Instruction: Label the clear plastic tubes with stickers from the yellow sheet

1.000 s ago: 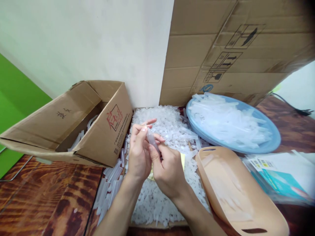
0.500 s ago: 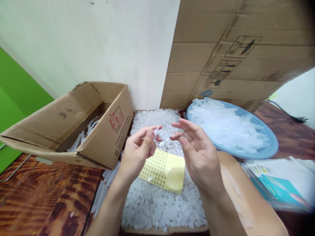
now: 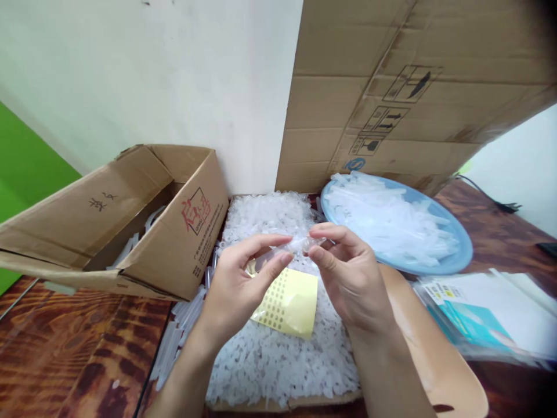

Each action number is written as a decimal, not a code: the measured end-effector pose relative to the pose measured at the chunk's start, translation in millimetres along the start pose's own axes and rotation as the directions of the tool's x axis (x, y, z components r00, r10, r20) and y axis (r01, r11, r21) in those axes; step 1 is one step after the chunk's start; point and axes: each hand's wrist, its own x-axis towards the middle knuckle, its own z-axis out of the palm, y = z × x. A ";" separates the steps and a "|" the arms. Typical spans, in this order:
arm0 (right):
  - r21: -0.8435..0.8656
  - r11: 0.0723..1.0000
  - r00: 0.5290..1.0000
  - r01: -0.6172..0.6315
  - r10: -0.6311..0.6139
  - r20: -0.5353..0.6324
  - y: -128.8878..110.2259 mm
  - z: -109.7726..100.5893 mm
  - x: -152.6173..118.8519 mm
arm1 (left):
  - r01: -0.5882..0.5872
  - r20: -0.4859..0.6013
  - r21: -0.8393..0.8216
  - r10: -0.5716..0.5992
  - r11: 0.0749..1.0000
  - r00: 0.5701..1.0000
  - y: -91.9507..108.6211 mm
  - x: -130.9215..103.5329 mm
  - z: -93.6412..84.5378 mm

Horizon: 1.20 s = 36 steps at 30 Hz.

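Observation:
A translucent plastic tube [image 3: 297, 245] lies roughly level between my two hands. My left hand [image 3: 235, 287] pinches it between thumb and fingers, from the left. On the other side, my right hand [image 3: 354, 281] has thumb and fingertips closed on the tube's right end, where a small clear piece seems to sit; its exact shape is too blurred to tell. Beneath the hands, a yellow sticker sheet [image 3: 301, 302] with rows of small round dots rests on a spread of small clear plastic pieces [image 3: 278, 368]. The left fingers cover part of the sheet.
An open cardboard box [image 3: 174, 255] with white pieces inside stands left. Loose clear tubes [image 3: 174, 342] lie beside it. At right are a blue basin [image 3: 465, 249] heaped with translucent tubes, a beige board [image 3: 455, 366] and plastic-wrapped packets [image 3: 483, 325]. A large carton [image 3: 331, 104] rises behind.
My hands, apart before, have come together around the tube. My right fingers have closed on its right end. The whole view has shifted slightly, moving the surroundings left.

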 end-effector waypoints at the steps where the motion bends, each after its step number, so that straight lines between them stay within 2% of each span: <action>1: -0.012 1.000 1.000 0.001 -0.001 0.002 -0.5 0.4 -0.4 | -0.012 0.002 0.010 0.012 1.000 1.000 0.3 0.2 -0.8; 6: -0.082 0.996 0.999 0.033 -0.035 -0.024 -5.3 2.3 -4.4 | -0.067 -0.013 0.070 0.068 0.995 0.998 1.6 0.9 -4.1; 11: -0.378 0.909 0.984 0.173 -0.145 0.101 -13.9 0.2 -8.1 | -0.172 0.024 0.103 0.171 0.980 0.985 4.6 1.2 -6.0; 15: -0.425 0.883 0.975 0.199 -0.134 0.178 -17.9 -1.7 -8.8 | -0.212 0.036 0.111 0.210 0.971 0.977 5.4 1.9 -9.4; 18: -0.476 0.869 0.984 0.137 -0.063 0.167 -16.2 0.6 -9.8 | -0.259 0.029 0.138 0.257 0.956 0.966 3.8 1.9 -10.0; 21: -0.566 0.825 0.992 -0.012 0.079 0.094 -10.7 4.4 -10.5 | -0.311 0.046 0.135 0.307 0.941 0.950 1.1 2.0 -8.7; 23: -0.594 0.801 0.988 -0.074 0.139 0.063 -7.6 4.6 -10.0 | -0.305 0.047 0.126 0.301 0.944 0.952 -0.9 2.3 -8.2; 30: -0.458 0.887 0.959 -0.052 0.172 0.223 -11.3 -1.6 -10.1 | -0.248 0.022 0.128 0.247 0.960 0.969 -5.2 3.3 -9.0; 34: -0.561 0.824 0.956 -0.080 0.223 0.191 -9.3 2.4 -11.1 | -0.275 0.047 0.155 0.271 0.949 0.961 -5.9 2.7 -7.4; 36: -0.557 0.827 0.965 -0.076 0.201 0.167 -8.1 3.8 -10.6 | -0.228 0.022 0.140 0.227 0.964 0.974 -7.6 2.1 -6.2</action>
